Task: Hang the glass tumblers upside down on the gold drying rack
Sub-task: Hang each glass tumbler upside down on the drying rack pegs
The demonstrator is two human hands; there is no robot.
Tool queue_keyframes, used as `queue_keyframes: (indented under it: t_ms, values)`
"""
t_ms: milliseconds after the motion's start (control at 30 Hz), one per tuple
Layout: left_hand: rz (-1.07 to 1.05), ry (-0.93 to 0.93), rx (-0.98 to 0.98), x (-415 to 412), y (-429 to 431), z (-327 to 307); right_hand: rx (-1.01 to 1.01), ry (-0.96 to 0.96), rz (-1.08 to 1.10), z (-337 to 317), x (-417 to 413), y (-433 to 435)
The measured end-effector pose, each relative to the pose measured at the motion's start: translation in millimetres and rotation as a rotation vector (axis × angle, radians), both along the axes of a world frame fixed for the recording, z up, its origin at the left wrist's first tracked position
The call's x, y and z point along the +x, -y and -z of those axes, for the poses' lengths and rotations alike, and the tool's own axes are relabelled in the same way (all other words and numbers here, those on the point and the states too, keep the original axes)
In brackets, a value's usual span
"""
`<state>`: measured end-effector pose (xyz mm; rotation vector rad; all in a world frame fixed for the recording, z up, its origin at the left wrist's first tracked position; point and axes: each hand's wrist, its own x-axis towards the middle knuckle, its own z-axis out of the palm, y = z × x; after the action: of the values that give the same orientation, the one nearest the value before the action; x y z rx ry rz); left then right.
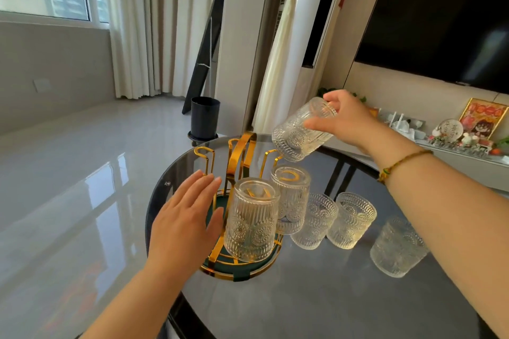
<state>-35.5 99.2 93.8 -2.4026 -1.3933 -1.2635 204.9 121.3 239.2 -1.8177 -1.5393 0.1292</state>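
Note:
The gold drying rack (pixel 239 155) with a green base stands on the round glass table (pixel 316 297). Two embossed glass tumblers hang upside down on its pegs: one in front (pixel 252 219), one behind it (pixel 292 198). My right hand (pixel 345 118) grips a third tumbler (pixel 301 129), tilted mouth-down just above a free gold peg (pixel 271 155) at the rack's right. My left hand (pixel 184 221) is open, fingers spread, beside the rack's left side. Three upright tumblers stand on the table to the right: (pixel 314 220), (pixel 351 219), (pixel 398 246).
Free pegs rise at the rack's back left (pixel 205 157). A black bin (pixel 205 117) stands on the floor beyond the table. A dark TV (pixel 446 16) and a shelf of ornaments (pixel 465 132) are at the right. Curtains hang behind.

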Motion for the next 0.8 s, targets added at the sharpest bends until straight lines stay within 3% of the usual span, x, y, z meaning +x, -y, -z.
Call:
queue_keyframes:
  t_ms: [300,800]
  values:
    - [0.004,-0.066,0.001,-3,-5,6,-0.215,0.177,-0.030,10,-16,-38]
    - [-0.023,-0.043,0.017,4,-8,12,-0.399,0.164,-0.074,62,-27,-59]
